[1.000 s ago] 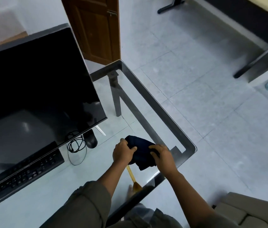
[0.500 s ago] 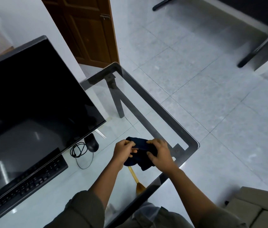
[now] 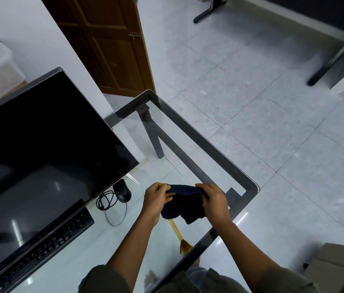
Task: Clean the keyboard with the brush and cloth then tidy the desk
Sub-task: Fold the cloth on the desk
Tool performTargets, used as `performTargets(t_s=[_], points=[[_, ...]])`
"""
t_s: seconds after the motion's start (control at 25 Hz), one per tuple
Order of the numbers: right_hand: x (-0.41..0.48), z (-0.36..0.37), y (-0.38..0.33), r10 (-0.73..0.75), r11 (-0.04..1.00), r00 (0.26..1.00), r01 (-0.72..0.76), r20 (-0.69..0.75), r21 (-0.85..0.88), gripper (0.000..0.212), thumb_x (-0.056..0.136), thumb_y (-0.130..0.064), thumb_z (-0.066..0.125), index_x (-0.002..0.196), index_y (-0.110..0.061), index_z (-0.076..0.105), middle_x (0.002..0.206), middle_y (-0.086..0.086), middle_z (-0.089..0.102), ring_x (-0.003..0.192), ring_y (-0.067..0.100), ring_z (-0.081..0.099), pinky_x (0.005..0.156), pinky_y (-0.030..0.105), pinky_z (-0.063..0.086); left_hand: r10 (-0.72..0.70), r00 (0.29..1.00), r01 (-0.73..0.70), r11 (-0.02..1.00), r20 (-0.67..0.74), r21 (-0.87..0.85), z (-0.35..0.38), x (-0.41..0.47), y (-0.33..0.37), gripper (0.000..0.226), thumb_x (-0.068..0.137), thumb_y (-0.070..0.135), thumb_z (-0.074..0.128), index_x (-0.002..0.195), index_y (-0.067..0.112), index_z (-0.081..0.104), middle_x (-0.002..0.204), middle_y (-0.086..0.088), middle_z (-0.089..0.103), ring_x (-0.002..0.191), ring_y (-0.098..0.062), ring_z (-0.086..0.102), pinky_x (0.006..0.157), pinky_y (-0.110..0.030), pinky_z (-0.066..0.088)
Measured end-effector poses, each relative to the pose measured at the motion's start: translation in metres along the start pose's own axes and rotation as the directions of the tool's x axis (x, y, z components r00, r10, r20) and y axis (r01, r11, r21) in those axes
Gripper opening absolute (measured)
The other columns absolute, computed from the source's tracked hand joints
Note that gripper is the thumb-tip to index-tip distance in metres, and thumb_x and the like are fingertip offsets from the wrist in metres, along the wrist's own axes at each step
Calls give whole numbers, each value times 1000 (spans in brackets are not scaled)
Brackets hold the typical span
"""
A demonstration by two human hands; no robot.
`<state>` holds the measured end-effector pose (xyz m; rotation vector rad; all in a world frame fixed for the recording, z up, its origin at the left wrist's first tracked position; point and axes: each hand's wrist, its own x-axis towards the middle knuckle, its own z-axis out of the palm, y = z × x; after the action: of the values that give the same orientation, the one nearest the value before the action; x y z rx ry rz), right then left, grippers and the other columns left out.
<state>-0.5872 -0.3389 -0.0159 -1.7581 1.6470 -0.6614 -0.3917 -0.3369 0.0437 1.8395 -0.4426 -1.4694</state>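
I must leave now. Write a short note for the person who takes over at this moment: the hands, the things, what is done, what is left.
Left hand and right hand: both grip the dark cloth, held just above the glass desk.
Brush: lies on the desk under the cloth, bristles toward the near edge.
Keyboard: in front of the monitor; mouse with coiled cable beside it.
Done: cannot tell whether the keyboard is clean.
Left: put down the cloth, tidy away the brush.

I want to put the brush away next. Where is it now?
In the head view, the brush lies on the glass desk near its front edge, its handle running under the dark cloth held by both hands.
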Motion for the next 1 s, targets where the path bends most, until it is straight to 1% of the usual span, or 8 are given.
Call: performTargets(t_s=[0.12,0.24,0.4,0.52,0.68,0.76,0.88,1.0], points=[[-3,-9,5,31,997,1000,-30,-1,70,36,92,2,62,120,-19,69,113,-1,69,101,16,64,96,34,56,11,1000,-9,995,22,-104,6,-10,10,4,94,4,59,93,1,57,96,-20,72,85,-29,75,76,-32,60],[-1,-23,-1,19,990,1000,-20,13,137,36,93,2,58,118,-22,67,111,-5,68,102,11,63,96,25,52,54,999,-52,987,8,-149,9,-15,23,8,92,1,62,96,4,56,94,-20,72,82,-31,75,74,-34,61],[18,-42,-11,15,978,976,-60,217,202,31,97,-4,51,113,-27,65,106,-8,69,100,8,64,89,18,51,110,994,-108,989,21,-98,5,-15,38,15,93,2,60,104,8,68,92,-12,72,82,-28,75,74,-32,61],[26,-41,-10,41,992,971,-67,234,105,33,91,3,53,110,-20,67,107,-2,67,97,14,63,80,10,50,84,995,-83,996,48,-21,4,-13,35,14,94,4,61,102,7,72,102,-15,73,83,-26,75,72,-29,60],[16,-26,2,92,996,972,-85,216,-41,32,88,1,62,107,-22,71,107,-1,66,99,16,61,91,30,55,52,999,-52,999,14,-8,4,-14,25,10,94,7,63,100,4,71,96,-13,74,78,-21,75,67,-27,59],[4,-20,8,100,995,972,-93,212,-45,26,90,-3,64,108,-21,73,108,-2,67,100,17,62,94,36,56,31,1000,-31,1000,-1,5,3,-15,20,9,92,8,65,98,4,71,91,-11,73,75,-20,73,66,-27,59],[-15,-19,12,77,995,972,-90,220,49,25,89,-4,66,108,-19,72,108,-5,63,100,15,63,91,34,57,39,997,-29,987,-65,158,-1,-16,13,11,91,12,64,97,6,71,82,-8,71,69,-17,66,60,-27,55],[-28,-22,12,34,990,953,-73,301,118,23,88,-7,64,106,-20,72,105,-5,65,98,13,64,90,32,58,45,992,3,928,-119,373,-13,-16,5,11,89,15,59,100,12,62,89,-8,69,71,-19,66,52,-25,48]])
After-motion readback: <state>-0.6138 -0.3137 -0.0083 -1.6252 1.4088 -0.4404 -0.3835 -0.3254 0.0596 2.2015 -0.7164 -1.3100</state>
